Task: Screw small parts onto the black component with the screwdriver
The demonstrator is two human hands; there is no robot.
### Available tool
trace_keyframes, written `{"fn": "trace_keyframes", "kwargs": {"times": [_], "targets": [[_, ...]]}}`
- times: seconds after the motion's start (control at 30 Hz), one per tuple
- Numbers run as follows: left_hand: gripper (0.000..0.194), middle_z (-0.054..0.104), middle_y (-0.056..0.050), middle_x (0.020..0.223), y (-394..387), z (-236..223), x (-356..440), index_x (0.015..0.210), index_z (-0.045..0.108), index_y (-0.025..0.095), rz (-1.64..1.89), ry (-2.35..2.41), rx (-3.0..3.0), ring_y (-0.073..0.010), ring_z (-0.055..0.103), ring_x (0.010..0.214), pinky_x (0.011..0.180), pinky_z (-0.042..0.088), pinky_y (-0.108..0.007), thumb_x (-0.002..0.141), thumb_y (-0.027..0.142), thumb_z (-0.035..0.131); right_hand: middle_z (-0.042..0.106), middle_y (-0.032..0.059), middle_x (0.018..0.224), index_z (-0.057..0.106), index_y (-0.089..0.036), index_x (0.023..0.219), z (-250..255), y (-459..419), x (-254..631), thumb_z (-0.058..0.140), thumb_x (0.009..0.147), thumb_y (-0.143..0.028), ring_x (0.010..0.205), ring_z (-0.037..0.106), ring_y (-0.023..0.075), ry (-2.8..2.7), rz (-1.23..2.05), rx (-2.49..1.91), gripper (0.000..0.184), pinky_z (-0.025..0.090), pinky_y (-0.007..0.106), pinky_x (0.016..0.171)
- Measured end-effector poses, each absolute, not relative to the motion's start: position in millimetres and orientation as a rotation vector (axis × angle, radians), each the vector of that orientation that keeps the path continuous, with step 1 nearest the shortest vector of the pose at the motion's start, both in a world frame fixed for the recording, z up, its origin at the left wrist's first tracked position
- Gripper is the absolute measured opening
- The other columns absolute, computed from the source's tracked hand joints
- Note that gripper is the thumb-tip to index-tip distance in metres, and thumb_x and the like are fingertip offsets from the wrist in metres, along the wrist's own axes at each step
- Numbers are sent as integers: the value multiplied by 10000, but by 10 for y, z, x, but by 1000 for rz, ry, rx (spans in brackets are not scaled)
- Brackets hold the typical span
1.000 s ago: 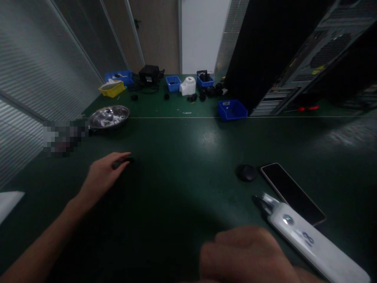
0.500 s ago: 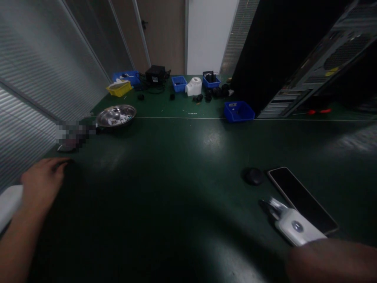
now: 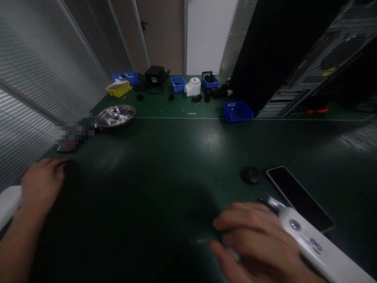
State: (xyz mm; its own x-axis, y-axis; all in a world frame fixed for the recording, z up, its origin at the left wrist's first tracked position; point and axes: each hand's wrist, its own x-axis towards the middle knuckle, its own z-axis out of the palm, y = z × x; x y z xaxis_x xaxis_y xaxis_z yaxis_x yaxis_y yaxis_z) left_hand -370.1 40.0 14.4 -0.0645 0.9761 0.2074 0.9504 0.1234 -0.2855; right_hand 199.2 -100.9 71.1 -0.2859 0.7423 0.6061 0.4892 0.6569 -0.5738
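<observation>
A: What are things made of here?

B: The bar (image 3: 326,249) is smooth, glossy white and long, with a round shiny button and dark figures near it. The phone (image 3: 299,198) is a flat black slab with a pale rim, just beside a rounded black puck (image 3: 252,175). The bowl (image 3: 106,114) is polished metal, with white scraps inside.

A: And the hands?

B: The right hand (image 3: 262,239) is beside the bar, thumb and fingers curled — blurred, but they seem clamped on a slim thing (image 3: 201,241) pointing left over the table (image 3: 165,165). The left hand (image 3: 44,181) is low at the left, near a white piece (image 3: 11,200), fingers bent. I can't tell whether they grip the dark bit at their tips.

A: The surface and the room?

B: Dark green, with a dull sheen and a pale line across. Plastic bins stand farther back, blue (image 3: 238,112) and yellow (image 3: 118,90), below a brown door (image 3: 165,39). Ribbed blinds (image 3: 26,63) slope at the left; a metal frame (image 3: 326,59) is at the right.

A: Anything changed?

B: The right hand has come in from the lower right corner — the bar's figures show again. The left has hardly moved.
</observation>
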Motion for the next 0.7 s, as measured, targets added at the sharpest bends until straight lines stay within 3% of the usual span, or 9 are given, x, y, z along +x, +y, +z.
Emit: {"fn": "trace_keyframes", "kwargs": {"times": [0.07, 0.2, 0.43, 0.5, 0.6, 0.7], "targets": [[437, 672, -82, 1251, 399, 140, -3721, 1251, 653, 169, 81, -2126, -1841, -274, 620, 1116, 796, 472, -302, 968, 375, 390, 725, -1, 861, 582, -267, 1011, 466, -880, 1878, 680, 886, -156, 721, 687, 145, -1958, 370, -969, 195, 495, 284, 607], [430, 702, -92, 1201, 394, 123, -3721, 1196, 681, 144, -60, -2186, -1823, -264, 646, 1040, 767, 460, -288, 959, 387, 417, 685, -3, 885, 559, -242, 1034, 66, -726, 1812, 621, 945, -168, 737, 661, 134, -2021, 499, -1067, 131, 432, 276, 618], [436, 698, -62, 960, 384, 181, -3734, 1183, 678, 170, -16, -2350, -1720, -257, 618, 858, 666, 413, -273, 937, 480, 495, 662, 15, 938, 610, -227, 1031, 77, -681, 1870, 562, 999, -219, 795, 635, 133, -1959, 591, -1228, 58, 449, 263, 699], [421, 692, -18, 911, 371, 243, -3576, 1166, 682, 208, -52, -2370, -1725, -244, 621, 866, 709, 444, -281, 965, 511, 469, 660, 20, 952, 631, -227, 1029, 97, -659, 1857, 548, 1011, -240, 814, 633, 139, -1930, 609, -1293, 86, 458, 268, 729], [424, 698, 44, 1041, 289, 353, -2975, 1160, 681, 258, -331, -2244, -1974, -225, 638, 995, 860, 499, -339, 1008, 557, 421, 656, 20, 954, 657, -230, 1009, 90, -619, 1844, 548, 1018, -278, 829, 629, 146, -1908, 637, -1347, 119, 458, 273, 740], [312, 695, -7, 1191, 142, 413, -2033, 1138, 698, 220, -658, -1867, -2532, -219, 643, 1087, 974, 500, -386, 980, 461, 579, 648, 13, 934, 666, -232, 965, 63, -595, 1853, 565, 1012, -300, 827, 624, 146, -1877, 664, -1364, 131, 452, 271, 726]]}}
